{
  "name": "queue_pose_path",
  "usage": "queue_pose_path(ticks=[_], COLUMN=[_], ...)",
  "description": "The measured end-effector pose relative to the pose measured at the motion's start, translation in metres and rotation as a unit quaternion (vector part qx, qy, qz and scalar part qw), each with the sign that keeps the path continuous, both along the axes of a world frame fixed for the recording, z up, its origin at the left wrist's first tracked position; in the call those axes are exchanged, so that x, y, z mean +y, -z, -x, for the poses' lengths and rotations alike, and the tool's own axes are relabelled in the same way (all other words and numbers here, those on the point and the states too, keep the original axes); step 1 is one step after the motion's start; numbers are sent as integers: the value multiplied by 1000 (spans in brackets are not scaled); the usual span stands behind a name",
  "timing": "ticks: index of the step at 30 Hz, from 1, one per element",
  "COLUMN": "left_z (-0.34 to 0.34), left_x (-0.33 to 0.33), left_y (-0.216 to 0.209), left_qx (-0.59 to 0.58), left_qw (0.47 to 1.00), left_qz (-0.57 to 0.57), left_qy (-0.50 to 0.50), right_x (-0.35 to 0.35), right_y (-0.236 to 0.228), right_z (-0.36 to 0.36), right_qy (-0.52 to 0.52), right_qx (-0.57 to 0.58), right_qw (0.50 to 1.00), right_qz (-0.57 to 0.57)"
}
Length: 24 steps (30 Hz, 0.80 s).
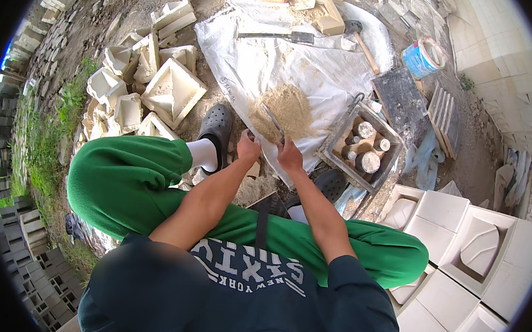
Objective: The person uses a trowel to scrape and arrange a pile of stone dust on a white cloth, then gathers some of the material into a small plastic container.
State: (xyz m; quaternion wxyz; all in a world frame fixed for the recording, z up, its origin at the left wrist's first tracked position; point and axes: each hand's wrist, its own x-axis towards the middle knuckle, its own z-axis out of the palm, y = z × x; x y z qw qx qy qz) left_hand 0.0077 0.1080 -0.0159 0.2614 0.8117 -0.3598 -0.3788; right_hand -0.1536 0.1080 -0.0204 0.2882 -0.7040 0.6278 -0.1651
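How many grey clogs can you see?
2: one clog left of the left hand, the other clog partly hidden behind the right forearm. No others show, though clutter could hide some.

Around you, daylight falls on bare, rubble-strewn earth (480, 148); green grass (39, 134) grows along its left edge, with stacked grey blocks (15, 230) beyond, and a pale wall (498, 52) rises along its right edge.

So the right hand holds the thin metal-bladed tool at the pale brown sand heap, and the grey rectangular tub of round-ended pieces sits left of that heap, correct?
Not quite: in the head view, the grey rectangular tub sits right of the pale brown sand heap, not left. The right hand does hold the thin metal-bladed tool.
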Motion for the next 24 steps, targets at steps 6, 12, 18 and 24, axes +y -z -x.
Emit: queue_pose_path(ticks=[6, 12, 18, 24], left_z=[2, -2, 3, 11], left_x=[-1, -10, -30, -39], left_y=[5, 21, 9, -16], left_qx=[-22, 25, 105, 279], left_qw=[1000, 999, 991, 957], left_qz=[14, 20, -43, 54], left_qy=[3, -34, -68, -66], right_x=[-23, -27, -34, -54], right_y=[-10, -11, -7, -24], right_z=[10, 3, 18, 19], right_qy=[-6, 94, 143, 194], right_qx=[47, 31, -8, -38], right_qw=[998, 994, 990, 980], right_qz=[-47, -42, 15, -35])
